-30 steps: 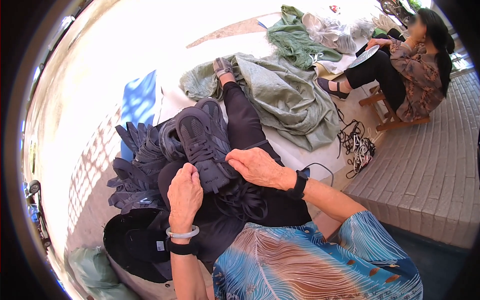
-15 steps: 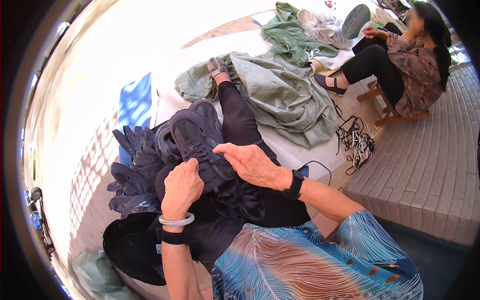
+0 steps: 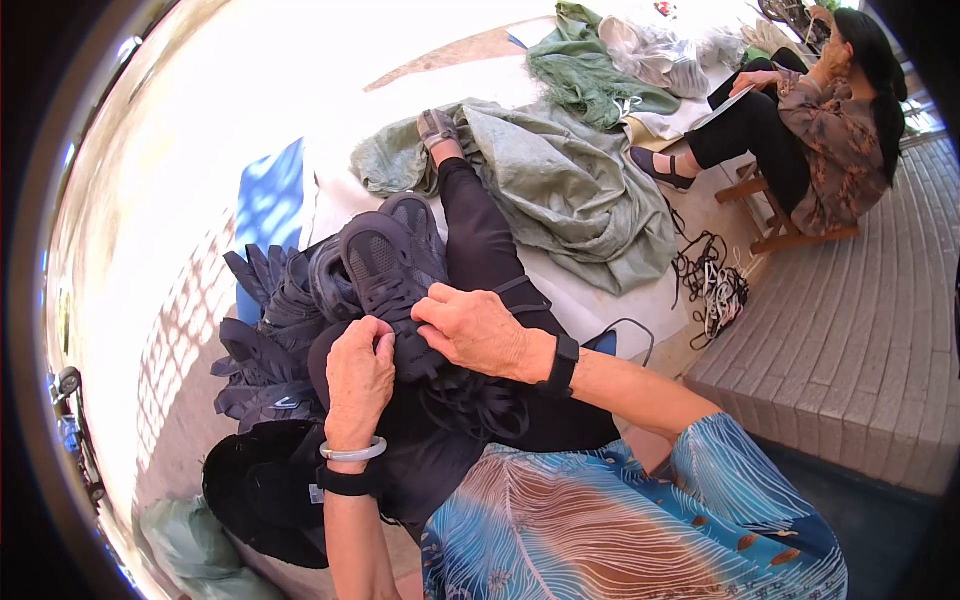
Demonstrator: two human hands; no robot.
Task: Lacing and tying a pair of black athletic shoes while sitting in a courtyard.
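Observation:
A dark grey sneaker (image 3: 378, 262) rests on my lap, toe pointing away, with its laces partly threaded. Beside it on the right lies a second dark sneaker (image 3: 416, 228). My left hand (image 3: 358, 372) is closed at the left of the lacing, thumb and forefinger pinched; what lies between them is hidden. Over the right side of the lacing, my right hand (image 3: 474, 332) has its fingers curled in on a dark shoelace (image 3: 525, 287), of which a stretch shows past the knuckles. Below the hands, more loose dark laces (image 3: 470, 408) hang in loops over my lap.
Several dark shoes (image 3: 262, 355) are heaped left of my leg, near a black cap-like item (image 3: 262, 490). A green-grey cloth (image 3: 570, 190) spreads ahead. Tangled laces (image 3: 718, 298) lie near a brick ledge (image 3: 850, 370). Another person (image 3: 835, 130) sits on a wooden stool (image 3: 790, 235).
My right hand has drawn in closer to the left over the lacing, its forefinger now curled. My left hand has turned slightly. The seated person has lowered the fan.

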